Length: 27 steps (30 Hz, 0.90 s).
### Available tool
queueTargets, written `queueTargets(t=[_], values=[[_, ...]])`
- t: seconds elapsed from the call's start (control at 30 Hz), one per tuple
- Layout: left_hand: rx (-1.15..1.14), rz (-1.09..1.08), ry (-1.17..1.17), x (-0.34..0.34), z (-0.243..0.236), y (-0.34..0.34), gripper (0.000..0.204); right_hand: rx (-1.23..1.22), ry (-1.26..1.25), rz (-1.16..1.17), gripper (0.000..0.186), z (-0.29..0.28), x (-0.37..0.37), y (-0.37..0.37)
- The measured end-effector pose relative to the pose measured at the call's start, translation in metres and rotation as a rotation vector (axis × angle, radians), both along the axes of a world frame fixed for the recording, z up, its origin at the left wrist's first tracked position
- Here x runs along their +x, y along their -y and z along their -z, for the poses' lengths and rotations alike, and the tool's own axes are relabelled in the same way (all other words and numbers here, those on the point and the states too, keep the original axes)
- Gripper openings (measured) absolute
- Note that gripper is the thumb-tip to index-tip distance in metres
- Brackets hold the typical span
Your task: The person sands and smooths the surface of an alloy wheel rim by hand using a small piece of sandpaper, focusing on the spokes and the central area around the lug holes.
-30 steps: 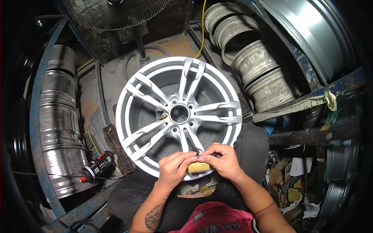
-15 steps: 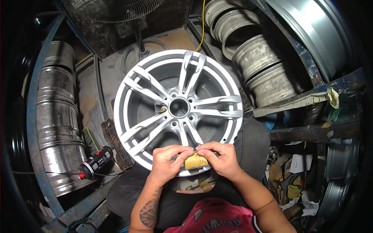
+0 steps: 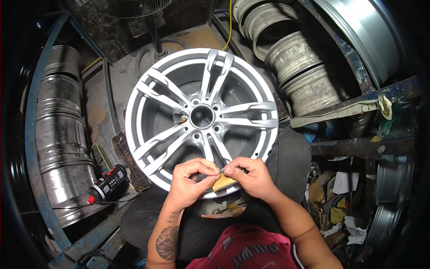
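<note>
A silver alloy wheel (image 3: 244, 110) with paired spokes lies face up in front of me, near my lap. Over its near rim, both hands pinch a small folded piece of yellow-backed sandpaper (image 3: 222, 183) with a dark grey edge. My left hand (image 3: 190, 179) grips its upper left with thumb and fingers closed. From the other side my right hand (image 3: 251, 178) holds it, thumb on top. The two hands' fingertips nearly meet at its upper edge. A curled grey and yellow scrap (image 3: 180, 119) sits beside the wheel's hub.
Bare metal wheel barrels (image 3: 62, 134) stand stacked in a blue rack at left. A black bottle with a red tip (image 3: 109, 183) lies near them. Dusty wheels (image 3: 295, 54) line the right rack. Behind the wheel stands a fan (image 3: 154, 40). Scraps and card (image 3: 346, 183) are piled at right.
The sandpaper has tilted and shows less of its yellow face between my fingers. My right thumb has shifted toward its upper edge. The whole view has shifted slightly.
</note>
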<state>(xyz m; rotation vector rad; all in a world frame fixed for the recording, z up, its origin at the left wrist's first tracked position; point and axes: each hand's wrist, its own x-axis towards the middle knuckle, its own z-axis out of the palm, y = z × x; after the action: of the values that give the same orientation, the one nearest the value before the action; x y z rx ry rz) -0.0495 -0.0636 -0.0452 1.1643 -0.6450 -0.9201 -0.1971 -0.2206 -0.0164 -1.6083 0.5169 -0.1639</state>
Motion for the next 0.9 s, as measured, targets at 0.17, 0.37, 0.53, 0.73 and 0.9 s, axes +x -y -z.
queueTargets(t=[0.17,0.37,0.53,0.73,0.9], values=[[-0.005,-0.01,-0.023,-0.004,-0.003,0.001,0.011,-0.062,-0.011,0.032,0.019,0.003,-0.003,-0.004],[0.01,-0.041,-0.343,-0.011,-0.002,0.001,0.018,-0.194,0.098,0.033,0.014,0.003,-0.002,-0.006],[-0.051,-0.043,-0.229,-0.009,0.005,0.002,0.016,-0.189,0.128,0.035,0.014,-0.001,0.001,-0.008],[-0.088,-0.001,-0.198,-0.008,0.006,0.0,0.021,-0.195,0.054,0.003,0.012,-0.003,0.001,-0.003],[-0.053,0.029,-0.303,-0.008,0.0,0.002,0.024,-0.317,0.058,0.023,0.01,-0.002,-0.001,-0.005]])
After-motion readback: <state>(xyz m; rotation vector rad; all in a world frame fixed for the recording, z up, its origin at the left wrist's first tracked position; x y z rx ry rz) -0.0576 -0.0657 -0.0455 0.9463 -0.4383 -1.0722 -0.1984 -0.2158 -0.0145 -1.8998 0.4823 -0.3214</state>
